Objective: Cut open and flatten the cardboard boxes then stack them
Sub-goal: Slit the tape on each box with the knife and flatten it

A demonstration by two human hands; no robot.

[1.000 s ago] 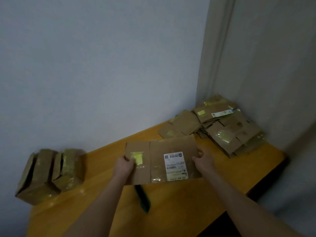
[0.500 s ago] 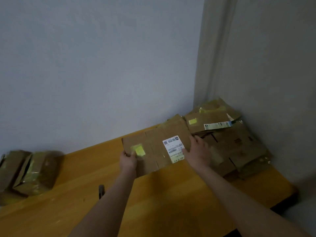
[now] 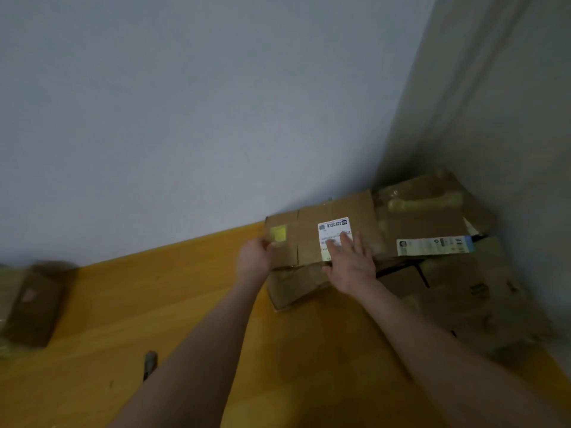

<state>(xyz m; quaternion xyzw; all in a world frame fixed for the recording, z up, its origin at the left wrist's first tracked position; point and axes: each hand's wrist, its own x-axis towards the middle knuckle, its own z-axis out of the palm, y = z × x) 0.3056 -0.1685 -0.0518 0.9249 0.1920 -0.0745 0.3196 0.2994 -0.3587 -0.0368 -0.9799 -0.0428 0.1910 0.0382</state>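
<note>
1. Flattened box (image 3: 312,242) is laid on the stack (image 3: 448,282), far right corner of surface (image 3: 139,304); several are already done.
2. Its left edge is gripped by left hand (image 3: 255,257); right hand (image 3: 350,262) is pressed flat on label (image 3: 329,230), fingers straight.
3. Apparently uncut boxes (image 3: 31,307) at left are blurred and cut off; count unclear.
4. Dark tool (image 3: 150,362) is partly hidden by left forearm (image 3: 197,350).

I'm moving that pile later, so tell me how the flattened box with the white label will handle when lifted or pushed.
Probably light and fairly stiff: the flattened box lies flat with the left hand holding one edge. It may fold at the crease beside its yellow tape. Pushed, it could slide on the uneven pile beneath.
</note>
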